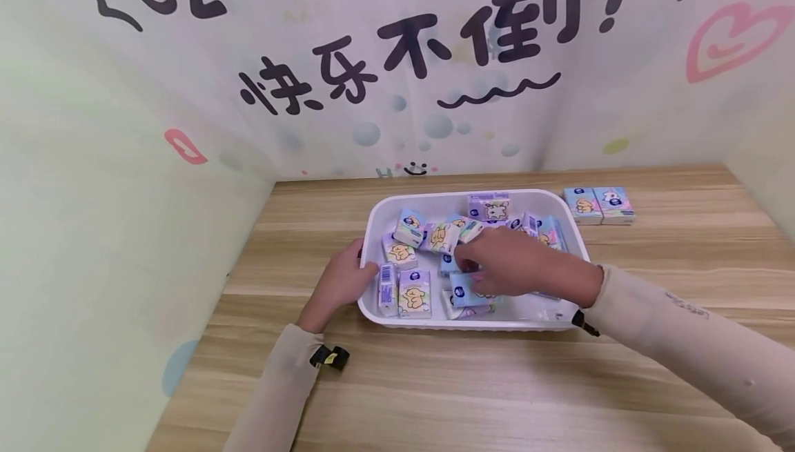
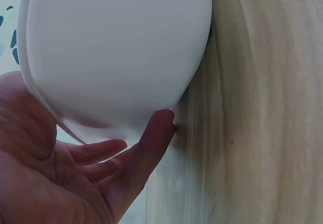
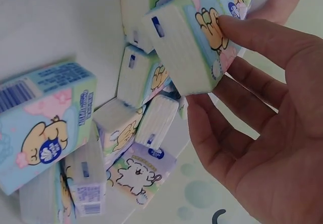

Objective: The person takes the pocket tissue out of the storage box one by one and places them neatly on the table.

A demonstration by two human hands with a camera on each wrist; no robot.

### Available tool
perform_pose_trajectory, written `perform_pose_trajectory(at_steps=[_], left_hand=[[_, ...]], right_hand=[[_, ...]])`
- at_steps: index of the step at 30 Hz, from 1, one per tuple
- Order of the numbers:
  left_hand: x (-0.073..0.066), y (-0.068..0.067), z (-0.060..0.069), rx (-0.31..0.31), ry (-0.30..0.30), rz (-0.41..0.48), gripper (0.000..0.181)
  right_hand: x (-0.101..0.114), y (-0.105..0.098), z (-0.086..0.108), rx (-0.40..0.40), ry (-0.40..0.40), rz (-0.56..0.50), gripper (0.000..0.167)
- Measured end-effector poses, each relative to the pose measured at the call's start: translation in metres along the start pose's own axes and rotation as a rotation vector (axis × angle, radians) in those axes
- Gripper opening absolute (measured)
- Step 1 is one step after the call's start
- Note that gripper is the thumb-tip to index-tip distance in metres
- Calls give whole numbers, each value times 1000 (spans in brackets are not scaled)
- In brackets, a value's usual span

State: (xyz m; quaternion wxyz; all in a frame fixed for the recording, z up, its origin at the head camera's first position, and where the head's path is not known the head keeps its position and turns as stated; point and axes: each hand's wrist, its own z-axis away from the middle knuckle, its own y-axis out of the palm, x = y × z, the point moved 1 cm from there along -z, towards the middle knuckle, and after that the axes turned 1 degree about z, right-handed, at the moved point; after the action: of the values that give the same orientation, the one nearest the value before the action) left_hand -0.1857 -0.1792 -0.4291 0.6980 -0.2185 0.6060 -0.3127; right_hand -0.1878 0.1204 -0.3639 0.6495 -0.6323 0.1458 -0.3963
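A white tray (image 1: 472, 326) holds several small tissue packs in blue and purple cartoon wrappers. The left hand (image 1: 341, 276) grips the tray's left end, thumb over the rim; in the left wrist view its fingers lie against the outer wall (image 2: 116, 57). Inside the tray, the right hand (image 1: 518, 262) pinches a blue tissue pack (image 3: 197, 40), thumb on its printed face and fingers at its other side. Other packs lie close around that hand, including a blue pack (image 3: 45, 128) in the right wrist view. A purple pack (image 1: 415, 295) lies at the tray's front left.
Two blue tissue packs (image 1: 599, 205) sit side by side on the wooden table (image 1: 497, 390), behind the tray's right end. A printed wall covering (image 1: 348, 128) rises at the table's back edge, with pale walls on both sides.
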Motion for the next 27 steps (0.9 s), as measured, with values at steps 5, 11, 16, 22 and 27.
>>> perform_pose_trajectory(at_steps=[5, 11, 16, 22, 27], left_hand=[[1, 0, -1, -3, -2, 0, 63], [0, 0, 0, -3, 1, 8, 62], [0, 0, 0, -3, 5, 7, 63], [1, 0, -1, -2, 18, 5, 63], [2, 0, -1, -1, 17, 7, 63]], right_hand=[[-9, -3, 7, -23, 2, -47, 23], [-21, -10, 18, -62, 11, -82, 22], [-29, -18, 29, -91, 46, -125, 25], [-41, -24, 40, -154, 59, -167, 27], [-56, -25, 49, -181, 80, -248, 32]])
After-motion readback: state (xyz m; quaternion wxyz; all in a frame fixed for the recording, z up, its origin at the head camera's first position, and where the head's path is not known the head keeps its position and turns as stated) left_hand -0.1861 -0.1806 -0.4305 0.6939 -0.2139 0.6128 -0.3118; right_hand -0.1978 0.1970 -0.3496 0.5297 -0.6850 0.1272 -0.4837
